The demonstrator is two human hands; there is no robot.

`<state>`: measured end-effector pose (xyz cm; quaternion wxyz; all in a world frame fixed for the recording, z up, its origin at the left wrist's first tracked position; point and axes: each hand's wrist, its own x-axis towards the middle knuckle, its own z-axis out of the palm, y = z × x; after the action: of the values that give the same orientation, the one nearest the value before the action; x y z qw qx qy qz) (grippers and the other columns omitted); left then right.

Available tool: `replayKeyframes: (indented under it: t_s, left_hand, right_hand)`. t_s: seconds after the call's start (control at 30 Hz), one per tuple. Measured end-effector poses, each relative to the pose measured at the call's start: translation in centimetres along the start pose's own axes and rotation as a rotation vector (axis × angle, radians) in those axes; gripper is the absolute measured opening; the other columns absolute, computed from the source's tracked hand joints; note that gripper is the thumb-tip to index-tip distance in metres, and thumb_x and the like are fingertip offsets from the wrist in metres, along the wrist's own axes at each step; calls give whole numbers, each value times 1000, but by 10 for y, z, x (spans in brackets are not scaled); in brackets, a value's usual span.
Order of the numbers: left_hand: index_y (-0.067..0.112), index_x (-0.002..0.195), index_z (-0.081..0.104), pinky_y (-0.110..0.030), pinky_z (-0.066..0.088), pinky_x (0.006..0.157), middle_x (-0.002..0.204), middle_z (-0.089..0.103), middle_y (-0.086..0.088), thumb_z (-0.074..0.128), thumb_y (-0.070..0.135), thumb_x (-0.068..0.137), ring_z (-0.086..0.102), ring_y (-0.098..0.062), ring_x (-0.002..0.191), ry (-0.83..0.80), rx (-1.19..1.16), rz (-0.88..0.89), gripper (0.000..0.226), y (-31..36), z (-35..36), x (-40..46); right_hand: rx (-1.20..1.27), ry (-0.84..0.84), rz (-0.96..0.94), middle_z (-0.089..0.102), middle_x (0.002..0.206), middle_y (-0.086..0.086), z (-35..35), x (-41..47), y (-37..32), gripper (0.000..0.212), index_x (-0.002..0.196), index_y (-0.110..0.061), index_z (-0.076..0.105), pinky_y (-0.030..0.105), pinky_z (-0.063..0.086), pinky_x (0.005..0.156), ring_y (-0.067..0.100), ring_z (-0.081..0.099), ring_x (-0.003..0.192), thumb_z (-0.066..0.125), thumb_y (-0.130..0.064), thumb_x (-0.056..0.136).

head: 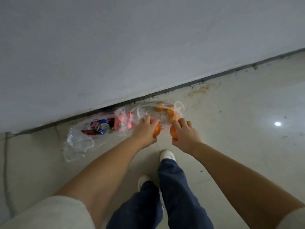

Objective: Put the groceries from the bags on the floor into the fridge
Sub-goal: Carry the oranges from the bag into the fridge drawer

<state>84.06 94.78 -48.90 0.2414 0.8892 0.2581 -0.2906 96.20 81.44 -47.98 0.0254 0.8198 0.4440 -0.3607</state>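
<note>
On floor by wall base: left hand [144, 130] grips round orange fruit [156, 129], right hand [183, 133] grips second orange fruit [174, 133], both above clear plastic bag of oranges [162, 111]. Lift straight, keep fingers wrapped; avoid snagging bag handles. Second clear bag with cans [100, 127] alongside. Glossy pale tile floor [239, 129], stained along grey wall [115, 47].

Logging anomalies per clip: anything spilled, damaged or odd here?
Nothing spilled or damaged. Only oddity: rust-coloured staining on the floor along the wall. Each hand, left hand and right hand, holds an orange.
</note>
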Motion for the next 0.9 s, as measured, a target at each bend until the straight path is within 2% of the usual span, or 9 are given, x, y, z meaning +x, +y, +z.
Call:
replayKeyframes:
  t_s: [0.13,0.27,0.37,0.5,0.63,0.77,0.9]
  left_hand:
    - [26,135,26,-42,49,88,139,26,-12,67,28,79,40,-34,124,26,41,104,70,53,-73,-65]
    - [25,134,29,-42,47,89,136,28,-12,66,29,80,41,-34,121,98,99,220,66,98,-126,-119]
    - [27,134,28,-41,48,87,133,30,-10,64,38,82,42,-31,118,146,153,302,65,132,-157,-161]
    - [29,134,27,-42,50,90,136,28,-8,63,41,82,41,-30,119,111,169,359,65,185,-190,-223]
    - [25,136,30,-40,47,90,135,30,-10,65,33,81,42,-31,119,95,347,562,66,267,-197,-275]
    - [25,134,32,-42,48,84,132,31,-10,64,29,80,42,-32,117,77,473,809,63,382,-175,-334]
    - [27,137,30,-46,50,91,135,31,-10,67,29,79,42,-33,118,84,496,1022,68,502,-130,-401]
  right_hand:
    - [35,78,51,34,141,8,-76,-82,-9,69,143,-19,27,37,46,90,30,36,124,62,-31,84]
    - [58,169,131,36,139,7,-128,-153,-12,65,140,-21,30,35,45,89,29,37,123,61,-30,83]
    - [82,270,208,35,141,6,-155,-217,-14,67,140,-23,30,36,45,91,29,37,123,62,-31,83]
    - [172,414,345,35,141,5,-177,-323,-14,67,140,-25,29,36,47,89,28,38,123,62,-33,82]
    - [232,531,500,32,140,2,-177,-438,6,65,139,-26,28,37,48,84,28,37,124,61,-34,84]
    - [255,612,721,34,140,5,-153,-561,41,67,140,-24,28,38,49,83,29,36,124,61,-34,82]
    - [229,656,881,35,140,6,-113,-695,77,69,140,-23,30,40,46,90,31,39,124,62,-32,80]
